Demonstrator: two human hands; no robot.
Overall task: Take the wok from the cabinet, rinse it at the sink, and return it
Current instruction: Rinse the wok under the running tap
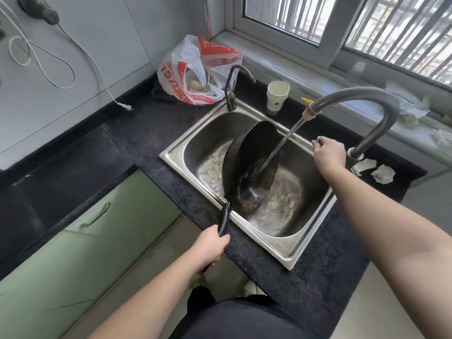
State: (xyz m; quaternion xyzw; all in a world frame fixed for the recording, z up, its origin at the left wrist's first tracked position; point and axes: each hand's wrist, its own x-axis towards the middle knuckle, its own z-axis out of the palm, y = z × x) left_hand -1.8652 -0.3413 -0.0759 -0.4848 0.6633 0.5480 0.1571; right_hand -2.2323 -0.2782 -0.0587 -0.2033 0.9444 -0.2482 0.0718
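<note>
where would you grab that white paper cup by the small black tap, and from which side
Round the side wall of the white paper cup, near the middle. It stands upright on the black counter with its mouth open, so pinching the thin rim would likely crush it. Come from the sink side: the window ledge sits close behind.

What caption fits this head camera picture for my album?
Left hand tilts the wok under running water; right hand grips the tap lever.

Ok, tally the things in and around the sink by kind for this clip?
Wok: 1
Faucets: 2, large and small
Paper cup: 1
Plastic bag: 1
Crumpled tissues by the large faucet's base: 2
Total: 7
</note>
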